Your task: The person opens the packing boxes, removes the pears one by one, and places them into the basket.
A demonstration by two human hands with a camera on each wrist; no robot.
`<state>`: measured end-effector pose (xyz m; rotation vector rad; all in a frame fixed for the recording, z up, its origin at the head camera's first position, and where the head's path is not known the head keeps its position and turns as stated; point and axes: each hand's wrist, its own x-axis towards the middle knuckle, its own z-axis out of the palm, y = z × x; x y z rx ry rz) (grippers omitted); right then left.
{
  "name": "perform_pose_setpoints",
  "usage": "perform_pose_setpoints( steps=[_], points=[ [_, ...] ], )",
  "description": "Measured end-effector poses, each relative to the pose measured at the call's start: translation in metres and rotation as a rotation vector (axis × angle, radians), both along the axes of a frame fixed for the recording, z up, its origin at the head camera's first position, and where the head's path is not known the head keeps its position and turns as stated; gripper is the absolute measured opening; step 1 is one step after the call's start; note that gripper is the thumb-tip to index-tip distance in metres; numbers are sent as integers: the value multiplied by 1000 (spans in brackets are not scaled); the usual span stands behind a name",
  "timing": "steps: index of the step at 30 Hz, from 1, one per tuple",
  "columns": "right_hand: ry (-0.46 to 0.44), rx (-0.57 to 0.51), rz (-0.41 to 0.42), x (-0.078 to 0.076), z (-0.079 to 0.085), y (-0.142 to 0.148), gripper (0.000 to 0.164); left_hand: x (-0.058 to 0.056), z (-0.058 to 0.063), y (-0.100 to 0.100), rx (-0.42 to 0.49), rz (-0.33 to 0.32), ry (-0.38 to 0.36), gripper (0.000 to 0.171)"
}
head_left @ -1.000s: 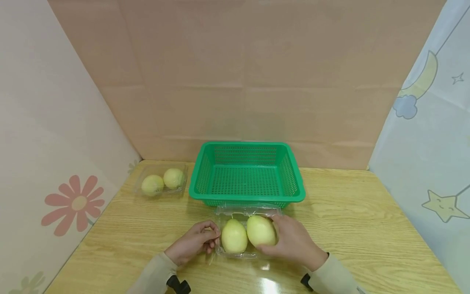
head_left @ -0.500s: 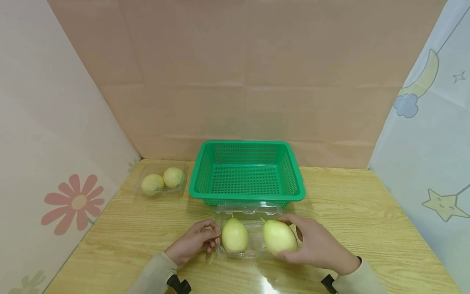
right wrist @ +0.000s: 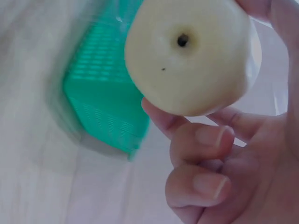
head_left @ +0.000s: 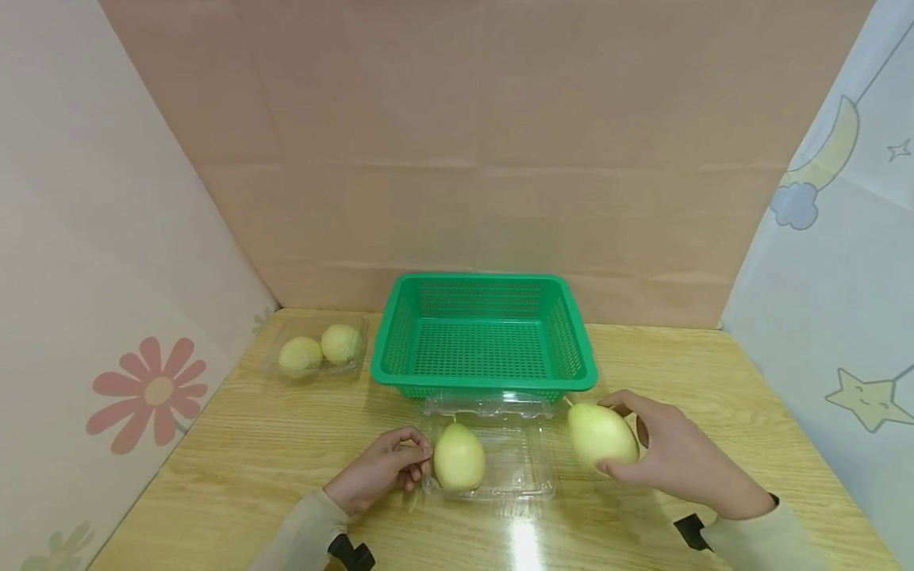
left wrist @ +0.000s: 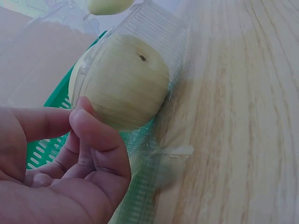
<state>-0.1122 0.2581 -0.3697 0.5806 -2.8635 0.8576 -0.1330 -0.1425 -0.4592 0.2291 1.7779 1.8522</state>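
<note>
In the head view my right hand grips a yellow-green pear between thumb and fingers, to the right of a clear plastic clamshell box. The right wrist view shows the held pear's round bottom with its dark blossom end. My left hand pinches the left rim of the box between thumb and forefinger, as the left wrist view also shows. A second pear stands in the left half of the box, stem toward the basket. Its bottom shows through the clear wall in the left wrist view.
A green plastic basket stands behind the box, close to its raised lid edge. At the back left lies another clear box with two pale round fruits. Patterned sheets line both sides, and a brown sheet hangs behind the wooden table.
My right hand has lifted the right-hand pear out of the box and carried it to the right, past the box's edge. My left hand stays at the left rim.
</note>
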Motion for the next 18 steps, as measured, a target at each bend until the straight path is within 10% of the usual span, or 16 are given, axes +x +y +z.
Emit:
perform_pose_setpoints(
  steps=[8,18],
  points=[
    [92,-31,31,-21,26,4,55,-1,-2,0,-5,4,7,12],
    [46,-7,15,-83,50,-19,56,1,-4,0,-13,20,-1,12]
  ],
)
